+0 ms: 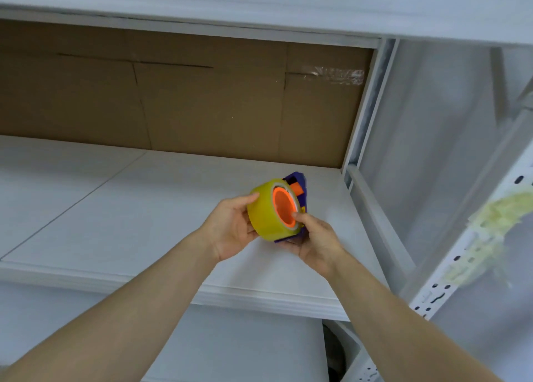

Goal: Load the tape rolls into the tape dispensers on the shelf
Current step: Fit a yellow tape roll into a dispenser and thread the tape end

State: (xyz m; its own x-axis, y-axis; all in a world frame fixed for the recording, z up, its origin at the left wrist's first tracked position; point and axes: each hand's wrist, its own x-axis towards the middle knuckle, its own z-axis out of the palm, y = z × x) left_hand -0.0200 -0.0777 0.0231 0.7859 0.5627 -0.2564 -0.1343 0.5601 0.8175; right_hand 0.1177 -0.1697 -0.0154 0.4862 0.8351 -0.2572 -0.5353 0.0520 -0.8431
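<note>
I count one yellow tape roll (pixel 262 214) and one purple tape dispenser (pixel 300 184), with both of my hands on them, held above the white shelf (pixel 144 208). The roll sits between my hands. My left hand (pixel 230 229) grips its outer face from the left, the thumb (pixel 248 198) lying across the top of the roll and the palm cupped against its side. My right hand (pixel 320 240) holds the dispenser from below and to the right, with that thumb (pixel 300 216) pressed on the rim of the orange hub (pixel 284 207) that fills the roll's core.

The roll covers most of the dispenser: only a purple corner beyond my fingers and a purple strip just above my right palm show. My left fingers are hidden behind the roll, and my right fingers are tucked under the dispenser, so I cannot tell how they lie. One brown cardboard sheet (pixel 202 99) backs the shelf beyond my hands. To the right of them stands one perforated white post (pixel 450 269), smeared with a blurred yellowish patch (pixel 499 214).
</note>
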